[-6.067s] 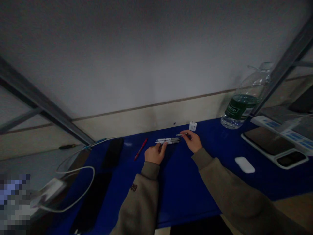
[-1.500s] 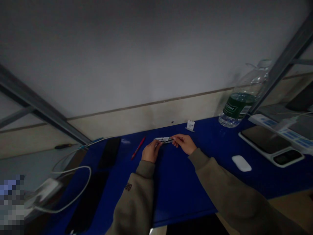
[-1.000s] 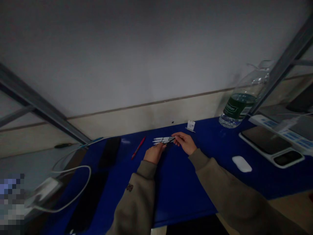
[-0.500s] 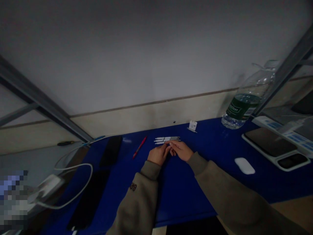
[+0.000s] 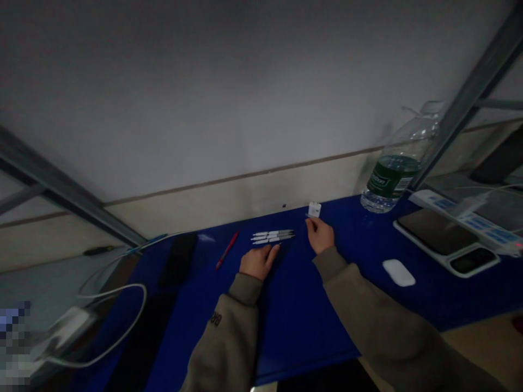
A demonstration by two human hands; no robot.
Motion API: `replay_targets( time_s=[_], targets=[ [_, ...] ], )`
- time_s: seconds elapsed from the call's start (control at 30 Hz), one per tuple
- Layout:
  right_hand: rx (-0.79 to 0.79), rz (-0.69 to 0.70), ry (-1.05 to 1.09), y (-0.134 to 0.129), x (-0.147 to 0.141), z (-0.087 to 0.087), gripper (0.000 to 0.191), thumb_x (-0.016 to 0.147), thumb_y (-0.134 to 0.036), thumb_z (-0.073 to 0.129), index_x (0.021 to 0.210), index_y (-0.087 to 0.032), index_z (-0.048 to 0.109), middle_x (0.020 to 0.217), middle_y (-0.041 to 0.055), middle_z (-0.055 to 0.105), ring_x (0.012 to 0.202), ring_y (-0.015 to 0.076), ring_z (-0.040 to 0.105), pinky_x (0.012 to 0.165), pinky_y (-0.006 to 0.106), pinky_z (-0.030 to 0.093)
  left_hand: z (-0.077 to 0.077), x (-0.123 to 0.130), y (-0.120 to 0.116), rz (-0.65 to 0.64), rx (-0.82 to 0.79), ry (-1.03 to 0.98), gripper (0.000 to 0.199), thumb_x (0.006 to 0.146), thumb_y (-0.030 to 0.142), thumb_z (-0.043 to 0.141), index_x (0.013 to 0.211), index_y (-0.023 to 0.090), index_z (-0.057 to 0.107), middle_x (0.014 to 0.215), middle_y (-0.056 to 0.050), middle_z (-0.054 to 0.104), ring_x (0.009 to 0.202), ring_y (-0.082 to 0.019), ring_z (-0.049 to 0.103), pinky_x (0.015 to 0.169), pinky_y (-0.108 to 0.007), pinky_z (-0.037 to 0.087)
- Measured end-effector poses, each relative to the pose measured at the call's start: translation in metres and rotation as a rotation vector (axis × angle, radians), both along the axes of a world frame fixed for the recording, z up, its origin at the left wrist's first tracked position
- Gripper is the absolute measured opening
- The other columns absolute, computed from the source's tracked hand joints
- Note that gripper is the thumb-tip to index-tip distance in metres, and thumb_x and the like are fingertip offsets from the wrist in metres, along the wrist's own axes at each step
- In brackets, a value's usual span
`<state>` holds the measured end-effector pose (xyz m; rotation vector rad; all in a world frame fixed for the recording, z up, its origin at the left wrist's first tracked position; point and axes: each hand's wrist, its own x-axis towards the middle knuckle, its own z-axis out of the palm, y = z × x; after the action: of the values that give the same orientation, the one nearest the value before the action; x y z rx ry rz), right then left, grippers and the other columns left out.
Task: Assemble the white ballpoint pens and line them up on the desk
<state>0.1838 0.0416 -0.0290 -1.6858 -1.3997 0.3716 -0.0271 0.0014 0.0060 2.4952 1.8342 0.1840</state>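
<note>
Several white pens (image 5: 273,236) lie side by side on the blue table (image 5: 302,326). Just below them rests my left hand (image 5: 258,262), its thumb pointing right; a small tip shows by the thumb, and whatever the fingers hold is hidden. My right hand (image 5: 320,236) is closed at the back of the table, its fingertips on a thin pen-like piece in front of a white charger plug (image 5: 314,209). To the left of the white pens lies a red pen (image 5: 227,251).
A large water bottle (image 5: 392,174) stands at the back right. A white scale (image 5: 445,239) and a white oval case (image 5: 399,272) lie on the right. Dark phones (image 5: 178,259) and a white cable (image 5: 143,305) are on the left.
My hands, together over the white pens before, have moved apart. My right hand has gone right and back to the thin piece by the plug. The white pens are now uncovered. The view has shifted slightly.
</note>
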Motion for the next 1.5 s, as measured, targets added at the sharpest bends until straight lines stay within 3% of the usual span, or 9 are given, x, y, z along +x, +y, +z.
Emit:
replay_targets(
  time_s=[0.1,0.4,0.57,0.7,0.83,1.03,1.33,1.5],
  targets=[
    [-0.065,-0.176,-0.211,0.009,0.021,-0.014,0.031,0.079,-0.03,0.053,0.103,-0.013,0.063,0.09,0.0132,0.059,0.087,0.0246,0.052,0.081,0.036,0.036,0.0,0.0,-0.001,0.002,-0.001,0.005,0.064,0.09,0.059,0.011,0.077,0.022,0.061,0.069,-0.005,0.064,0.069,-0.018,0.062,0.054,-0.024,0.032],
    [-0.032,-0.225,-0.289,0.009,0.025,-0.025,0.032,0.071,-0.033,0.065,0.098,-0.018,0.061,0.097,0.011,0.048,0.093,0.0266,0.043,0.083,0.038,0.033,0.002,0.001,-0.003,0.015,-0.02,0.012,0.064,0.089,0.06,0.011,0.079,0.022,0.061,0.071,-0.005,0.065,0.071,-0.019,0.062,0.056,-0.025,0.035],
    [0.033,-0.085,-0.206,0.01,0.021,-0.023,0.016,0.071,-0.031,0.064,0.08,-0.018,0.066,0.1,0.0127,0.05,0.095,0.0273,0.045,0.083,0.04,0.035,0.005,0.002,-0.003,0.014,-0.05,0.008,0.064,0.089,0.061,0.012,0.081,0.022,0.062,0.073,-0.006,0.065,0.074,-0.02,0.063,0.059,-0.025,0.039],
    [0.064,0.265,0.149,0.008,0.004,-0.012,0.02,0.079,-0.034,0.056,0.09,-0.018,0.061,0.081,0.0052,0.058,0.076,0.0185,0.053,0.073,0.034,0.042,0.006,0.003,-0.004,0.048,-0.066,0.014,0.063,0.088,0.061,0.014,0.081,0.022,0.063,0.074,-0.006,0.066,0.075,-0.02,0.063,0.062,-0.026,0.041],
    [0.07,0.513,0.492,0.002,-0.015,0.001,0.029,0.073,-0.038,0.063,0.093,-0.017,0.06,0.074,0.0016,0.057,0.066,0.0137,0.052,0.062,0.027,0.043,0.004,0.002,-0.004,0.041,-0.062,0.016,0.063,0.089,0.061,0.014,0.084,0.022,0.063,0.076,-0.007,0.066,0.076,-0.021,0.063,0.064,-0.027,0.043],
    [0.013,0.578,0.752,-0.003,-0.022,0.011,0.035,0.078,-0.046,0.057,0.093,-0.015,0.06,0.068,0.0015,0.057,0.057,0.011,0.049,0.051,0.024,0.04,0.003,0.001,-0.003,0.035,-0.057,0.006,0.063,0.088,0.061,0.013,0.084,0.022,0.063,0.075,-0.006,0.066,0.076,-0.021,0.063,0.063,-0.027,0.042],
    [-0.076,0.705,0.717,-0.007,-0.025,0.012,0.034,0.077,-0.045,0.06,0.092,-0.015,0.061,0.068,0.0026,0.061,0.059,0.0123,0.054,0.052,0.026,0.042,0.002,0.0,-0.002,0.054,-0.046,-0.016,0.061,0.089,0.059,0.014,0.084,0.022,0.062,0.075,-0.006,0.065,0.074,-0.02,0.063,0.061,-0.025,0.041],
    [-0.087,0.749,0.728,-0.009,-0.029,0.011,0.034,0.077,-0.043,0.061,0.095,-0.015,0.061,0.072,0.0042,0.063,0.062,0.0135,0.057,0.056,0.028,0.046,0.001,-0.002,0.001,0.022,-0.068,-0.026,0.05,0.092,0.052,0.019,0.097,0.023,0.059,0.081,-0.007,0.067,0.078,-0.02,0.064,0.063,-0.025,0.042]
  ],
)
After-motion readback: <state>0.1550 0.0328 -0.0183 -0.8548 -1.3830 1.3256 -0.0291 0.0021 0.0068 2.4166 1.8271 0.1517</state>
